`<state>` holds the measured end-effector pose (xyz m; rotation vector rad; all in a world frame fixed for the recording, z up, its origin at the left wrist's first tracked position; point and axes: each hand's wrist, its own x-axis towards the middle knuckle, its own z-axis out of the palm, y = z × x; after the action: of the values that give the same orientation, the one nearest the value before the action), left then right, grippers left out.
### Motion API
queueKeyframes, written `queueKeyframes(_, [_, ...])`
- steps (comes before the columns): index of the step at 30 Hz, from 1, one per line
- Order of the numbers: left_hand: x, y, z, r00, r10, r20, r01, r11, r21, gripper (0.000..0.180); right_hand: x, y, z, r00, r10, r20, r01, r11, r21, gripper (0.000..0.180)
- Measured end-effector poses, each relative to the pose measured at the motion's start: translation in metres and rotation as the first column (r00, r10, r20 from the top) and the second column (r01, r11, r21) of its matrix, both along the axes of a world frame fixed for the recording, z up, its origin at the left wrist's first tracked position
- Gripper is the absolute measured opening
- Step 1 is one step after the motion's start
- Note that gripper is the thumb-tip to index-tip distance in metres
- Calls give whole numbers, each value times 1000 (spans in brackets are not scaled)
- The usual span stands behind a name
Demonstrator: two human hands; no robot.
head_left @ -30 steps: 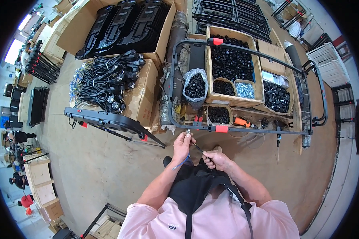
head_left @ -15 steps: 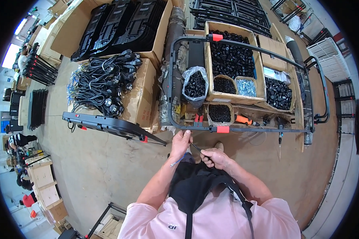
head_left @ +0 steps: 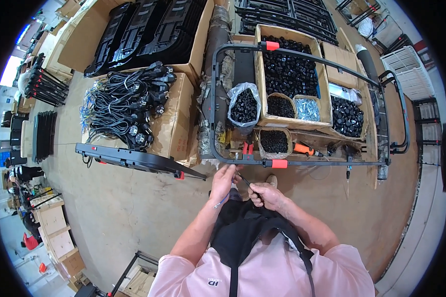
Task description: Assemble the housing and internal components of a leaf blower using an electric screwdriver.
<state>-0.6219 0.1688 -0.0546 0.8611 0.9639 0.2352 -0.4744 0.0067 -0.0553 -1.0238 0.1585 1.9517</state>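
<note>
A black cable [head_left: 244, 180] runs between my two hands in front of a black tubular frame [head_left: 312, 162] with red sleeves. My left hand [head_left: 224, 177] is closed on the cable, its fingertips right by the near rail at the frame's left corner. Thin blue and white wire ends [head_left: 221, 202] show at my left wrist. Closer to my body, my right hand [head_left: 265, 195] wraps round the cable, thumb on top. What lies inside either grip is mostly hidden.
Plugged power cords [head_left: 129, 106] lie heaped on a carton at the left, behind a black panel [head_left: 139, 158]. Inside the frame stand a wooden box of black caps [head_left: 290, 69], a tray of screws [head_left: 307, 109], a bag of black parts [head_left: 244, 105] and an orange-black tool [head_left: 305, 149].
My left hand has shifted slightly down and turned, its fingers now bent more towards the cable. The right hand stays nearly in place, still gripping it.
</note>
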Motion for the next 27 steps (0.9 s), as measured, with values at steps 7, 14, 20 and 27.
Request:
queueKeyframes(7, [-62,-33,-38,972,232,22,-228,968,-106,32,-12,26,9,993,-120,6,119,989,90,32])
queueKeyframes(14, [-79,-62,-39,965,-221,142,226,974,-18,39,-34,51,12,923,-84,376,30,988,148,33])
queueKeyframes(20, [-92,-40,-7,901,-424,-89,424,819,387,29,-6,78,63,-180,106,978,-651,732,-199,36])
queueKeyframes(27, [-106,-33,-6,956,-280,-84,292,918,268,30,69,155,53,-241,604,759,-493,598,-632,56])
